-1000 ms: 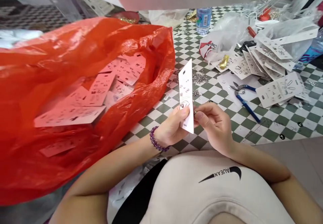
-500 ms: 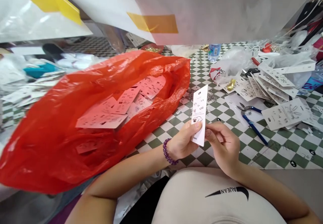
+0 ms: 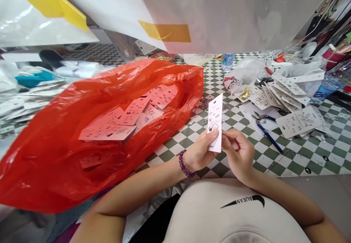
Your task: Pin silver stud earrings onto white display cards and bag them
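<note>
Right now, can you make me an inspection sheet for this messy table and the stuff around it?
Surface: checkered tabletop, tiny metal bits scattered on it.
Job's things: white card, held up at a tilt.
Clutter: red bag with more cards inside; blue-handled pliers, card pile and plastic bag on the right.
Hands: left fingers grip the white card; right fingers at its edge, what they pinch hidden.
Cables: cannot tell for sure at upper right.
Surroundings: white sheet with yellow tape above.
</note>
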Motion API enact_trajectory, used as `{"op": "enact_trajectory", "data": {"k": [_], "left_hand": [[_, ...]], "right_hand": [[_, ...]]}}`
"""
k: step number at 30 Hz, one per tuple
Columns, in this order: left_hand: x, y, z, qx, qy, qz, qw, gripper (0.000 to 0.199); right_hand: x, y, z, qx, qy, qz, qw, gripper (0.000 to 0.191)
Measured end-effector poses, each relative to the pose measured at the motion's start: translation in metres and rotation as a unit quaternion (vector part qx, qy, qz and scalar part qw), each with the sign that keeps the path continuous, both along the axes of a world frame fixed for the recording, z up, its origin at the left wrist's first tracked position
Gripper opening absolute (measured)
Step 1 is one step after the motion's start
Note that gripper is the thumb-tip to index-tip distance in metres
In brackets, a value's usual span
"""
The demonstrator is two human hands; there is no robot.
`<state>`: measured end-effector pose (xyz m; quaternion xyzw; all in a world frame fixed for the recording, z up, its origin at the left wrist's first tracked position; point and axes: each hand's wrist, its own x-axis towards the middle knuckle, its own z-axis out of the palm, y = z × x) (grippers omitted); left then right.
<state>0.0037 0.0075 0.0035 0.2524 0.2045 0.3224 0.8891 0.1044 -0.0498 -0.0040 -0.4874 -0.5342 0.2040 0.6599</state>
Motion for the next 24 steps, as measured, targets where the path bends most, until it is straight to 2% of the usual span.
{"op": "enact_trajectory", "data": {"k": [7,11,18,21,24], "left_hand": [[0.0006,0.0017,-0.0036,-0.021,0.006,0.005,1.0,0.037],[-0.0014,0.0034,-0.0033,-0.022,0.02,-0.011,0.999,0.037],[-0.0053,0.0021,-0.0037,0.01,0.03,-0.025,0.999,0.035],[-0.0058,0.0,-0.0042,0.026,0.028,-0.034,0.999,0.035],[-0.0059,-0.0014,-0.0052,0.027,0.033,-0.029,0.999,0.037]], "right_hand": [[0.0,0.0013,0.0021,-0.028,-0.008,-0.015,0.999,0.004],[0.0039,0.0029,0.0039,-0.049,0.006,0.014,0.999,0.006],[0.0069,0.0013,0.0039,-0.037,0.031,0.052,0.997,0.012],[0.0077,0.0006,0.0037,-0.044,0.057,0.07,0.995,0.008],[0.0087,0.0003,0.0055,-0.038,0.036,0.077,0.996,0.004]]}}
